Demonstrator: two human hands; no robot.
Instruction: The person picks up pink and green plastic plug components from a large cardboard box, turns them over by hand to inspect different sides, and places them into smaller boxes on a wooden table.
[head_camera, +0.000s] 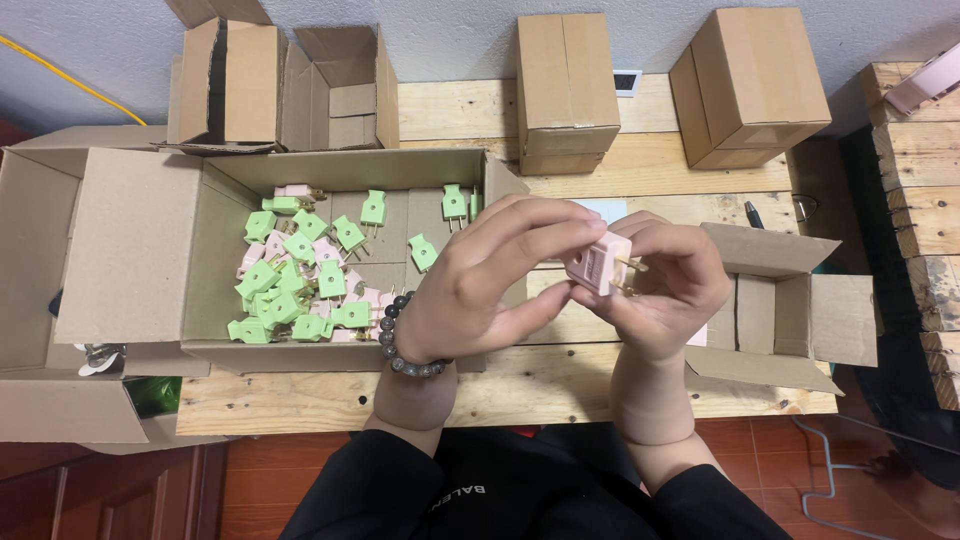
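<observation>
Both hands pinch one pink plug (598, 264) above the wooden table (560, 385), the left hand (480, 285) gripping its body from nine o'clock, the right hand (665, 285) cupping it from three o'clock, prongs pointing toward three o'clock, right hand nearer them.

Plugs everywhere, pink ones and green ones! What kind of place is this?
Probably a small workshop or packing spot. An open cardboard box holds a heap of green and pink plugs, more cardboard boxes stand on a rough wooden bench, and both hands hold one pink plug.
</observation>
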